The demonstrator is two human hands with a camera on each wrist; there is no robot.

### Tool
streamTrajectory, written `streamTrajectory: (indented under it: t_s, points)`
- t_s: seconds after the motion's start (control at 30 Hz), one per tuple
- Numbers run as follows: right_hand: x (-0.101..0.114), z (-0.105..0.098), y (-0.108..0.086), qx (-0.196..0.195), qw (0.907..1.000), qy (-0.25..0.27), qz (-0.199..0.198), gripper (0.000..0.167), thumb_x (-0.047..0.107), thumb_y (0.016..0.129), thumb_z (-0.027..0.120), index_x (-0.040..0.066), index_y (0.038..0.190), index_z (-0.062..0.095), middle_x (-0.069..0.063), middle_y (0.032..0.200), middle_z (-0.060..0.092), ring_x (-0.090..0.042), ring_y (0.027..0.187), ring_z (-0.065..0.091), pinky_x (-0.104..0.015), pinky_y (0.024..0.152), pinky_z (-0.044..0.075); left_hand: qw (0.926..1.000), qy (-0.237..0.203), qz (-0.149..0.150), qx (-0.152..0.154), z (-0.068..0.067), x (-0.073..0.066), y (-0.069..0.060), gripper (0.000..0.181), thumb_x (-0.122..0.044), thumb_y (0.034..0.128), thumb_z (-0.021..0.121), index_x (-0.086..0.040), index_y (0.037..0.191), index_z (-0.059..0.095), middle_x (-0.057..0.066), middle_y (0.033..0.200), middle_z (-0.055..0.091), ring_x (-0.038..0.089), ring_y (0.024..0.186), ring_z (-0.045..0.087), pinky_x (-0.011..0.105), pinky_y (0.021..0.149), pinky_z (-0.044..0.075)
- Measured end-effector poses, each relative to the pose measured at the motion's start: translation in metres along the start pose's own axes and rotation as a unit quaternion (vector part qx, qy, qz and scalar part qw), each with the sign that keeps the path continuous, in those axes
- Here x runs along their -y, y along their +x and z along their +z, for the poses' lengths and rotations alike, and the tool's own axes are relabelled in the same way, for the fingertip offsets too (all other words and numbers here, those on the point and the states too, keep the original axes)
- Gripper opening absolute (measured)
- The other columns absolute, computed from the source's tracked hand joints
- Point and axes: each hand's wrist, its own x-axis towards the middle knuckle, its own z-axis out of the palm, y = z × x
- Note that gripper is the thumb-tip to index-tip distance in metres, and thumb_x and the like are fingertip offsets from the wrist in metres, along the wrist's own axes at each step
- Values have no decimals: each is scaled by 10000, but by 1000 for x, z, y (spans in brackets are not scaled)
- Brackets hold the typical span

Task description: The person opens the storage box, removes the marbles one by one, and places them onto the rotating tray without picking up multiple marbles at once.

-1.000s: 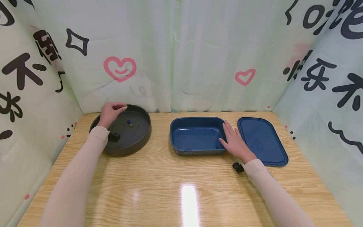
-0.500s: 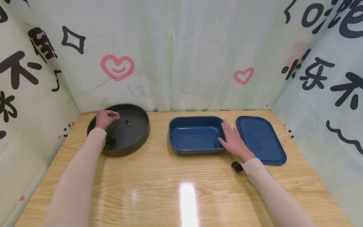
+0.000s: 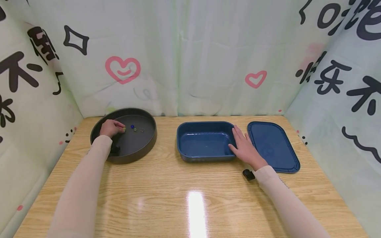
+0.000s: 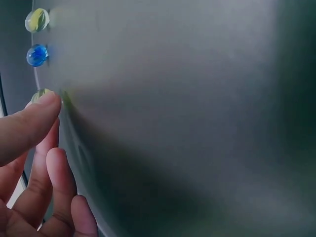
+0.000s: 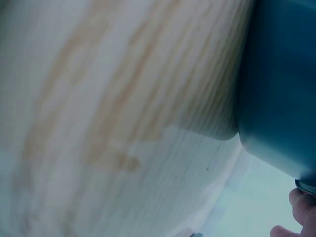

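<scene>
My left hand is inside the round dark grey pan at the left. Its thumb and finger pinch a clear marble with yellow-green streaks, mostly covered by the thumb. Close beside it on the pan's bottom lie a blue marble, a yellow-green one and a small pale one. At centre right, my right hand rests with straight fingers on the right rim of a deep blue rectangular box. No contents show in the box.
A flat blue lid lies on the wooden table right of the box. Printed curtains stand around the table's back and sides. A black wrist camera sits under the right wrist.
My left hand has moved from the pan's far rim down and nearer to me, toward the pan's bottom, with the marble pinched. The right hand stays on the box rim.
</scene>
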Motion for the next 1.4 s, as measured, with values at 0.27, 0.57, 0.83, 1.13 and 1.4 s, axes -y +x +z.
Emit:
streamTrajectory:
  t_s: [0.27,0.57,0.83,1.13,1.4]
  points:
    - [0,0,0,-7,10000,-9,3,734,288,971,472,-43,1489,71,-202,1579,23,-357,1458,54,-572,1150,59,9998,197,4,58,0,-8,-6,243,-122,811,717,15,1011,703,148,947,720,304,910,606,338,743,445]
    - [-1,0,0,-11,10000,-6,0,734,288,972,472,-41,1490,69,-199,1580,18,-358,1458,52,-570,1150,56,9999,75,17,99,-2,-1,3,274,-103,780,740,14,1024,699,127,935,730,307,930,629,323,743,445]
    - [0,0,0,13,10000,24,14,736,286,974,471,-38,1491,60,-195,1581,4,-354,1460,42,-565,1153,42,9997,180,168,-3,-11,-2,-2,302,-128,790,730,18,1051,690,160,973,714,347,959,609,426,818,468]
    - [1,-1,-1,-3,10000,6,-9,730,284,974,470,-48,1488,71,-206,1578,18,-361,1457,51,-574,1149,54,9989,237,415,22,-28,-21,-11,290,-137,861,656,39,1091,665,230,1035,672,386,993,579,469,859,447]
    - [1,-2,-1,35,10000,24,-4,728,280,976,466,-47,1488,66,-206,1578,11,-363,1457,44,-577,1148,50,9974,276,660,-98,-38,-40,-15,305,-206,897,632,23,1096,670,252,1096,650,388,1042,571,483,917,437]
